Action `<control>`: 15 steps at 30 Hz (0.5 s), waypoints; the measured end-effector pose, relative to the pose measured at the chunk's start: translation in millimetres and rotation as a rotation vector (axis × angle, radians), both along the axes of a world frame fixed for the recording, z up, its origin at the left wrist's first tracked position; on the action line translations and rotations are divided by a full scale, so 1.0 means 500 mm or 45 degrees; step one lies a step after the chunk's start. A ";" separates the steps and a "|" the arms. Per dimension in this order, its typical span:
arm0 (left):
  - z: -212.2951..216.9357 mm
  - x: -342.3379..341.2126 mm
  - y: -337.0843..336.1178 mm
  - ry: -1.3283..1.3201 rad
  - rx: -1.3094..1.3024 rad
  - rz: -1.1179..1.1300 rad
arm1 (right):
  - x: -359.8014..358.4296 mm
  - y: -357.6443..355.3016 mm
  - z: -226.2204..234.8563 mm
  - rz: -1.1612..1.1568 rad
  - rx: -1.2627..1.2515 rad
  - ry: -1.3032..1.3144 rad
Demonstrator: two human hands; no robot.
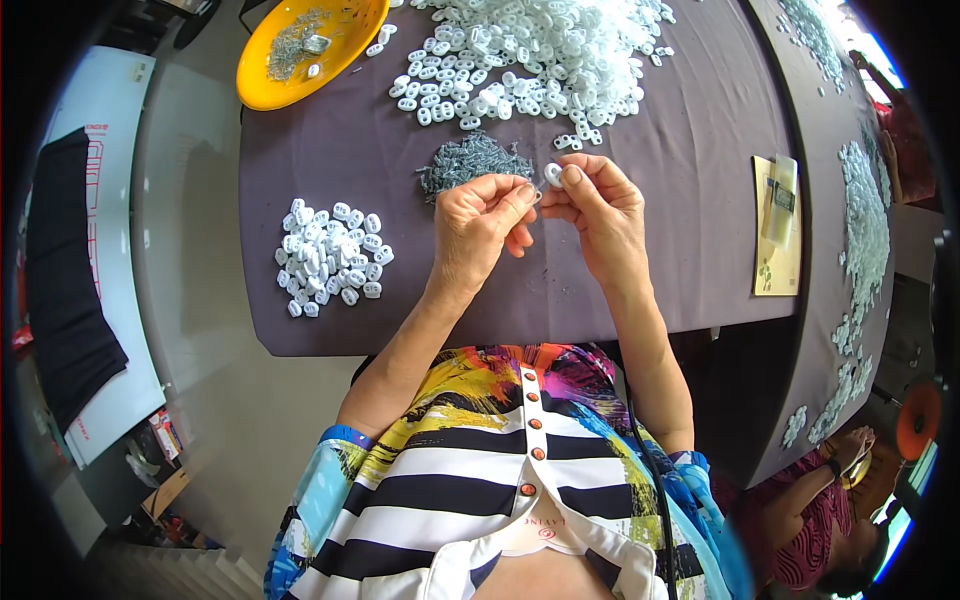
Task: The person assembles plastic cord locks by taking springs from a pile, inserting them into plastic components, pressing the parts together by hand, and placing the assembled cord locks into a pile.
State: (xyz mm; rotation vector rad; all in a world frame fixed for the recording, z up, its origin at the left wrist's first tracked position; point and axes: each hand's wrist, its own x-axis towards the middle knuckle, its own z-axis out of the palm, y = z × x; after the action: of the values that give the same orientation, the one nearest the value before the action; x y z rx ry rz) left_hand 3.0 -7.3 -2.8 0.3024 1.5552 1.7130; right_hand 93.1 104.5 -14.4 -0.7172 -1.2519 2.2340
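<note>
Over the near part of the cloth-covered table, my two hands meet with their fingertips close together. In my right hand (604,205), a small white oval plastic piece (553,175) is pinched between thumb and fingers. My left hand (488,212) is closed in a pinch beside it; a tiny pale thing shows at its fingertips, too small to name. Just beyond my left hand lies a heap of small grey metal screws or pins (474,158). Farther off spreads a large pile of white oval two-holed pieces (540,65). A smaller pile of similar white pieces (330,258) sits at the left.
At the far left corner stands an orange plate (262,88) with small metal bits. A yellowish card with a clear packet (775,265) lies on the right. Another table (790,380) beyond holds more white pieces, and a co-worker's arm (810,500) shows at lower right.
</note>
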 end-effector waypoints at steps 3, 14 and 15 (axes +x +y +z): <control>0.003 0.002 0.000 0.001 0.010 -0.002 | 0.002 -0.006 0.002 -0.038 0.030 0.007; 0.007 0.003 -0.005 0.073 -0.053 -0.022 | 0.002 -0.014 0.007 -0.015 0.252 -0.044; 0.006 0.004 -0.006 0.072 -0.054 -0.021 | 0.002 -0.013 0.005 -0.007 0.278 -0.046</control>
State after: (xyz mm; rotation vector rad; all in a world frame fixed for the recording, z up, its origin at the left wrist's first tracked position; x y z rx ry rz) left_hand 4.7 -10.3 0.2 0.3440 1.6233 1.6696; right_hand 94.0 98.0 -12.0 -0.6772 -1.4814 2.0466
